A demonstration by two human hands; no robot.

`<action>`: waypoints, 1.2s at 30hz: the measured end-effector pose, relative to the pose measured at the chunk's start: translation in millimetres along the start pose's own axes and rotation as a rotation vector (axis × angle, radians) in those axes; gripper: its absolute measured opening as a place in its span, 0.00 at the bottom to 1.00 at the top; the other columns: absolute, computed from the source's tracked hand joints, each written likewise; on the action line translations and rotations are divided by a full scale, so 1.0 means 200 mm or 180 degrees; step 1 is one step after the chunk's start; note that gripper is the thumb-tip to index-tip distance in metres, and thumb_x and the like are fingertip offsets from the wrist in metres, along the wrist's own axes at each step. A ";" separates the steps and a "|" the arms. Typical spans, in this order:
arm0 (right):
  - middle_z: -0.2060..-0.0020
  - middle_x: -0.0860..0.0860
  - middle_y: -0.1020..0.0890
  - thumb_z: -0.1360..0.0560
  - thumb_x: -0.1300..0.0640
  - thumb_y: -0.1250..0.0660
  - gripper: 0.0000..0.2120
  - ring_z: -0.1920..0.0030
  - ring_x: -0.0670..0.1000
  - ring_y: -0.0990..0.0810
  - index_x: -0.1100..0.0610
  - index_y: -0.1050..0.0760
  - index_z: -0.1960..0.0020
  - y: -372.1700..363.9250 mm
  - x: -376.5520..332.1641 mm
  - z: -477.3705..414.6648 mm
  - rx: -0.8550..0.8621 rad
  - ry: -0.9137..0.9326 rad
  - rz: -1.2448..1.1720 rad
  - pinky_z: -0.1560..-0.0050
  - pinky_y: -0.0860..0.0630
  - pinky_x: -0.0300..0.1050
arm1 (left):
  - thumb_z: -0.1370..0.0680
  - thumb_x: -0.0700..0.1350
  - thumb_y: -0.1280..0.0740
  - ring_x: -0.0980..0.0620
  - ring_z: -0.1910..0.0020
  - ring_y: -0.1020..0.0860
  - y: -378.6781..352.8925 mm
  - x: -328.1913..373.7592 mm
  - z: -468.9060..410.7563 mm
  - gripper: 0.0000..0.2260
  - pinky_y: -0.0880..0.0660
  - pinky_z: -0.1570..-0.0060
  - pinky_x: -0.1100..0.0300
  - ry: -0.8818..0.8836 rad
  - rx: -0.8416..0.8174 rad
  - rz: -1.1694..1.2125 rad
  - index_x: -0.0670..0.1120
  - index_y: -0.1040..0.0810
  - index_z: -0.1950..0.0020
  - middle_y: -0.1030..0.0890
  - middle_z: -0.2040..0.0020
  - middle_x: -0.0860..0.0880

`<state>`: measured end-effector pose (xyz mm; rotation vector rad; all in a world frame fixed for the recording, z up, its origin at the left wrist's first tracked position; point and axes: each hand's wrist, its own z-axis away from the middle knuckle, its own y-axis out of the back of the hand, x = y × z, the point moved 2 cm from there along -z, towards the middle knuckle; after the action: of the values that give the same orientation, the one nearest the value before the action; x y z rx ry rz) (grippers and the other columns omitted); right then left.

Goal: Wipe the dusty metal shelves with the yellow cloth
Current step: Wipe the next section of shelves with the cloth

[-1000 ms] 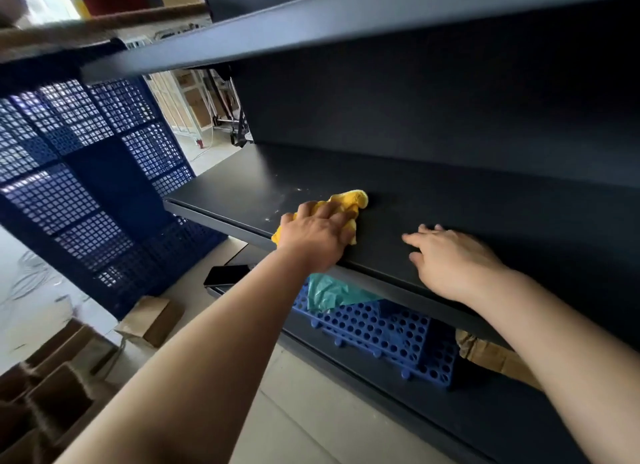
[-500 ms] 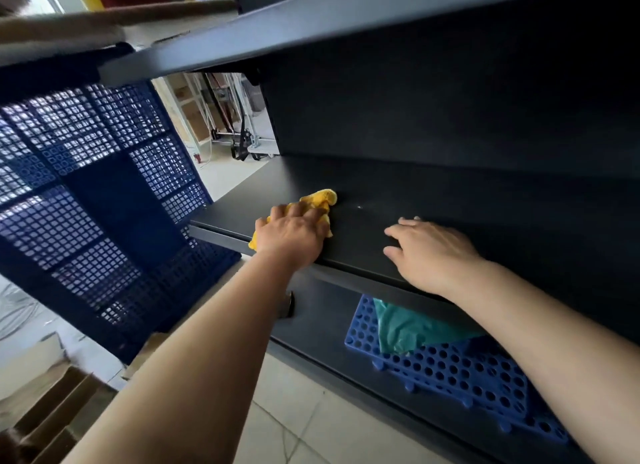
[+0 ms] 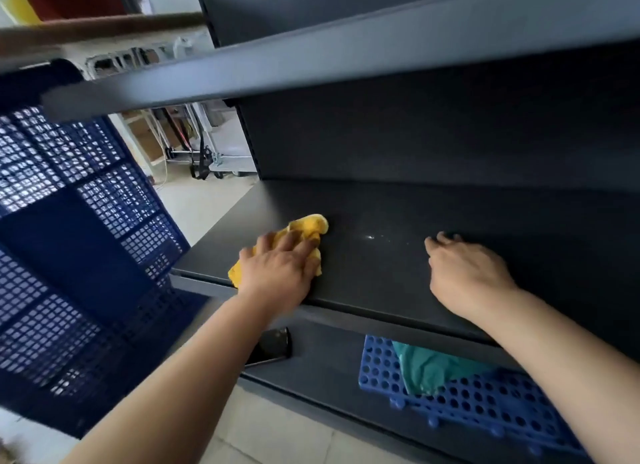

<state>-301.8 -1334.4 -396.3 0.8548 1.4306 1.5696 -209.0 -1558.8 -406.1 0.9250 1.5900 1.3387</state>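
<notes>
A person's two bare forearms reach up from the bottom of the view onto a dark grey metal shelf (image 3: 381,276). The left hand (image 3: 277,273) lies palm down with its fingers spread and nearly straight, pressing a crumpled yellow cloth (image 3: 308,225) flat against the shelf near its front left corner; the cloth pokes out beyond the fingertips at one o'clock and below the wrist edge at eight o'clock. At three o'clock from it, well apart, the right hand (image 3: 467,273) rests on the same shelf with its fingers loosely bent, tips touching the metal, holding nothing. A few pale specks (dust, it seems) show on the shelf between the hands. A second dark metal shelf (image 3: 311,68) runs overhead at twelve o'clock. On the lower dark shelf (image 3: 329,370), a black phone (image 3: 273,347) lies at six o'clock from the left hand, and a blue perforated plastic mat (image 3: 485,408) with a teal cloth (image 3: 429,370) on it lies at five o'clock. A blue plastic lattice panel (image 3: 86,255) stands at nine o'clock.
</notes>
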 end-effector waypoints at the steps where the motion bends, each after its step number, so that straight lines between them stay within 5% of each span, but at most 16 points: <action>1: 0.25 0.52 0.39 0.20 0.62 0.47 0.24 0.26 0.54 0.37 0.56 0.42 0.25 -0.01 0.01 0.00 -0.0008 0.0047 -0.0055 0.33 0.31 0.51 | 0.19 0.62 0.55 0.43 0.29 0.41 0.01 0.09 0.01 0.21 0.38 0.38 0.45 -0.0214 0.0035 0.0020 0.65 0.44 0.25 0.41 0.24 0.57; 6: 0.22 0.47 0.45 0.19 0.63 0.47 0.26 0.23 0.47 0.46 0.54 0.45 0.22 0.00 0.12 0.02 0.0011 0.0179 -0.0474 0.26 0.40 0.48 | 0.18 0.61 0.55 0.41 0.27 0.45 0.07 0.58 -0.07 0.21 0.42 0.35 0.40 -0.1011 -0.0117 0.0163 0.64 0.46 0.24 0.45 0.22 0.55; 11: 0.22 0.48 0.47 0.17 0.57 0.49 0.24 0.22 0.49 0.50 0.53 0.47 0.22 0.04 0.24 0.02 0.0038 -0.0094 -0.0469 0.25 0.42 0.50 | 0.18 0.60 0.54 0.41 0.27 0.45 0.09 0.80 -0.21 0.22 0.43 0.35 0.41 -0.1043 -0.0306 0.0088 0.63 0.46 0.23 0.45 0.22 0.53; 21: 0.22 0.46 0.45 0.18 0.46 0.49 0.23 0.22 0.54 0.49 0.45 0.43 0.23 0.05 0.02 0.00 -0.0209 0.0186 -0.0630 0.26 0.41 0.54 | 0.20 0.63 0.55 0.43 0.27 0.41 -0.03 -0.02 -0.47 0.23 0.39 0.35 0.42 0.0346 -0.0494 0.0242 0.66 0.46 0.24 0.43 0.23 0.55; 25: 0.22 0.46 0.45 0.19 0.44 0.47 0.25 0.22 0.54 0.48 0.44 0.45 0.23 0.04 -0.02 -0.01 -0.0336 0.0097 -0.0519 0.27 0.41 0.54 | 0.19 0.61 0.52 0.41 0.28 0.41 -0.03 -0.10 -0.47 0.21 0.38 0.37 0.41 0.0537 -0.0559 0.0124 0.64 0.44 0.25 0.42 0.24 0.54; 32: 0.22 0.54 0.48 0.22 0.42 0.40 0.42 0.28 0.56 0.35 0.54 0.64 0.22 0.11 0.00 -0.06 -0.0418 -0.0145 -0.0396 0.34 0.33 0.48 | 0.19 0.59 0.50 0.41 0.27 0.45 0.05 0.49 -0.46 0.22 0.44 0.32 0.39 -0.0683 -0.0404 0.0084 0.63 0.46 0.24 0.44 0.23 0.54; 36: 0.22 0.52 0.50 0.22 0.41 0.40 0.38 0.28 0.58 0.35 0.53 0.54 0.21 0.11 0.01 -0.12 -0.0389 -0.0203 -0.0315 0.34 0.30 0.52 | 0.18 0.59 0.52 0.42 0.26 0.45 0.05 0.55 -0.56 0.23 0.43 0.32 0.42 -0.0737 -0.0380 0.0136 0.63 0.47 0.23 0.44 0.22 0.53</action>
<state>-326.8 -1342.5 -377.8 0.7442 1.2983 1.5250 -353.4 -1496.8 -403.0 1.0060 1.3075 1.2903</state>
